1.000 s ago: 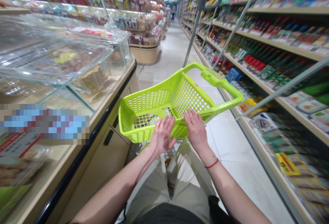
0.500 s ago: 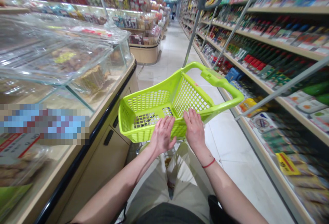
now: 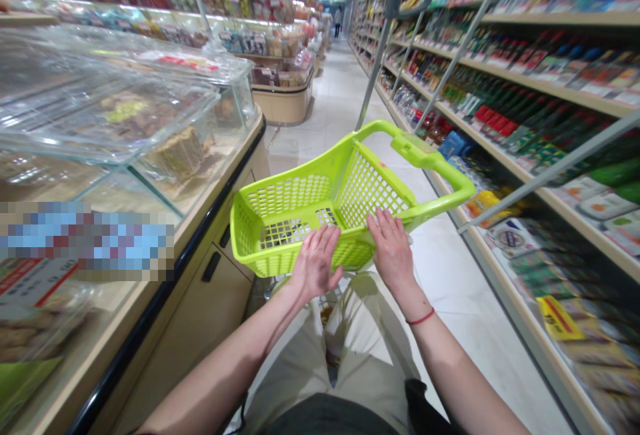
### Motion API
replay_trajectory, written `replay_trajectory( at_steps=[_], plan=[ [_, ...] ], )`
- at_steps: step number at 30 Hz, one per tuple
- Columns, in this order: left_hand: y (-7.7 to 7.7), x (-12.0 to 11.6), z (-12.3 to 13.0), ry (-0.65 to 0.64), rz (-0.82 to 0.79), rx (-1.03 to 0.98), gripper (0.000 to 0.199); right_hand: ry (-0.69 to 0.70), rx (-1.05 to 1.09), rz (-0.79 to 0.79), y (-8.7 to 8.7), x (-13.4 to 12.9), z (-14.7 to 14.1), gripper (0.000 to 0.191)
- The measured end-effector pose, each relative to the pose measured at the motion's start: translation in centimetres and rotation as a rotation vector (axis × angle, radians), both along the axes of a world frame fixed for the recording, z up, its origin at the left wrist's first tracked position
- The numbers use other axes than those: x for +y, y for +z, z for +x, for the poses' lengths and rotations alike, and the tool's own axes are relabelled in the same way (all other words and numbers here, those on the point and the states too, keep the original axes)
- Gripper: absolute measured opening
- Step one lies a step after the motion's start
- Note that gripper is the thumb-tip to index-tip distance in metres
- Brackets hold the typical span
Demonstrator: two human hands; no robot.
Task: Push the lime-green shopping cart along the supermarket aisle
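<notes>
A lime-green plastic shopping cart stands crosswise in front of me, its perforated basket bare inside. Its looped handle points to the right. My left hand lies against the near rim of the basket, fingers stretched out flat and close together. Farther right along the same rim rests my right hand, also with straight, flat fingers, near the handle end. A red cord circles the right wrist. Neither hand is wrapped around the rim.
To the left runs a wooden counter with a black bumper and clear food cases. Shelves of packaged goods line the right, with grey metal bars in front. A person stands far down the aisle.
My right hand has slid a little to the right along the basket rim. The left hand and the cart look unmoved.
</notes>
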State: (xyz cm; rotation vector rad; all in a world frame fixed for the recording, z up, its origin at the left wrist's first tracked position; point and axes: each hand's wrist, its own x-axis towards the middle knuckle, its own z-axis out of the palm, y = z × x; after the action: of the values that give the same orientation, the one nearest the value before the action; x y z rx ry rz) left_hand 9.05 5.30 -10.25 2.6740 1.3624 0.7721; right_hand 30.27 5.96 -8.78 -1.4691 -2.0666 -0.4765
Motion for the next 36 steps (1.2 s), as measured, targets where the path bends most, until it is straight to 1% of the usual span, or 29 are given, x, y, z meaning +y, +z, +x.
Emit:
replay_trajectory(
  at_steps=[3, 6, 9, 12, 17, 20, 23, 25, 32, 36],
  plan=[
    [0.0, 0.0, 0.0, -0.003, 0.003, -0.005, 0.084, -0.057, -0.003, 0.049, 0.6, 0.4, 1.8, 0.060],
    [0.0, 0.0, 0.0, -0.003, 0.002, -0.008, 0.082, -0.096, -0.005, 0.086, 0.8, 0.6, 2.5, 0.058],
    [0.1, 0.0, 0.0, 0.000, -0.001, -0.009, 0.082, -0.107, 0.019, 0.110, 0.4, 0.6, 1.9, 0.060],
    [0.1, -0.1, 0.0, 0.002, -0.003, -0.010, 0.082, -0.095, 0.036, 0.102, -0.2, 0.4, 0.7, 0.063],
    [0.1, -0.1, 0.1, 0.004, -0.003, -0.016, 0.082, -0.031, 0.027, 0.051, -0.9, -0.1, -1.3, 0.061],
    [0.0, -0.1, 0.0, -0.003, 0.002, -0.018, 0.082, 0.017, 0.021, 0.022, -1.0, -0.2, -1.5, 0.063],
    [0.0, 0.0, 0.0, -0.004, 0.004, -0.020, 0.083, 0.055, 0.006, 0.000, -0.8, -0.1, -0.7, 0.062],
    [0.0, 0.0, -0.1, -0.004, 0.005, -0.019, 0.083, 0.051, -0.010, 0.010, -0.3, 0.0, 0.4, 0.060],
    [-0.1, 0.1, -0.1, -0.008, 0.012, -0.020, 0.085, -0.104, -0.015, 0.077, 1.9, 0.5, 4.6, 0.059],
    [-0.1, 0.1, 0.0, -0.003, 0.009, -0.023, 0.086, -0.159, 0.011, 0.102, 2.0, 0.6, 4.9, 0.061]
  ],
)
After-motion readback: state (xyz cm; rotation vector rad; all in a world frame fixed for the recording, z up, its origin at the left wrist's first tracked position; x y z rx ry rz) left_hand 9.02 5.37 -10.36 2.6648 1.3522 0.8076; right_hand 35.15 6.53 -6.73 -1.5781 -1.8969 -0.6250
